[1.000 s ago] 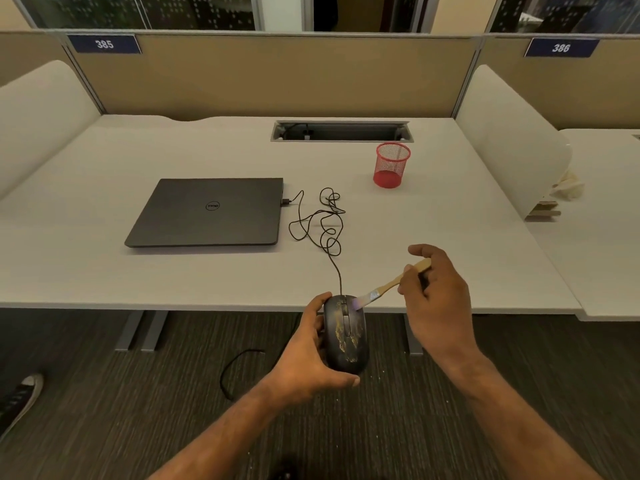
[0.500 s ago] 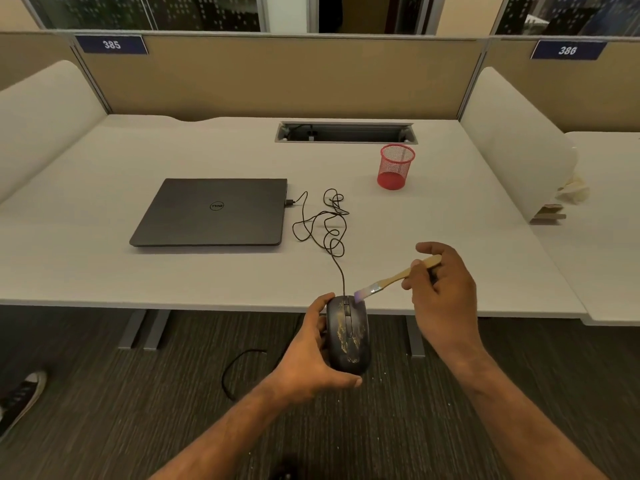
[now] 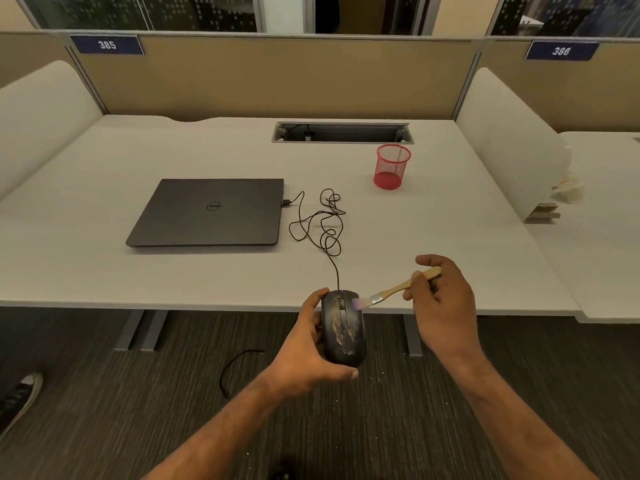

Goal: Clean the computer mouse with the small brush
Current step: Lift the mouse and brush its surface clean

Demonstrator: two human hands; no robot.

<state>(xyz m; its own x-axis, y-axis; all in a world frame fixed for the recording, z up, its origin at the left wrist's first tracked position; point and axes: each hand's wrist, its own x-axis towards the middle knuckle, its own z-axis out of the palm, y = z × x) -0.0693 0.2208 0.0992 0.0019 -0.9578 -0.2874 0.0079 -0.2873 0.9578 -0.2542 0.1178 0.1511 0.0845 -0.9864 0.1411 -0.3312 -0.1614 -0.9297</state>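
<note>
Two risks stand out: with the left hand (image 3: 304,355) clasping the grimy wired mouse (image 3: 343,329) off the desk edge (image 3: 207,301) and the right hand (image 3: 441,303) pinching the small brush (image 3: 391,291) at its front, hard strokes could loosen that hold or flick grit at the laptop (image 3: 211,213).

Dim, warm overhead light; soft shadows, wide-angle bending at the edges.

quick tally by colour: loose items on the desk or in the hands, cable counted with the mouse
Black: 2, laptop and mouse
Red: 1, mesh cup
Wood-coloured: 1, brush
Total: 4
</note>
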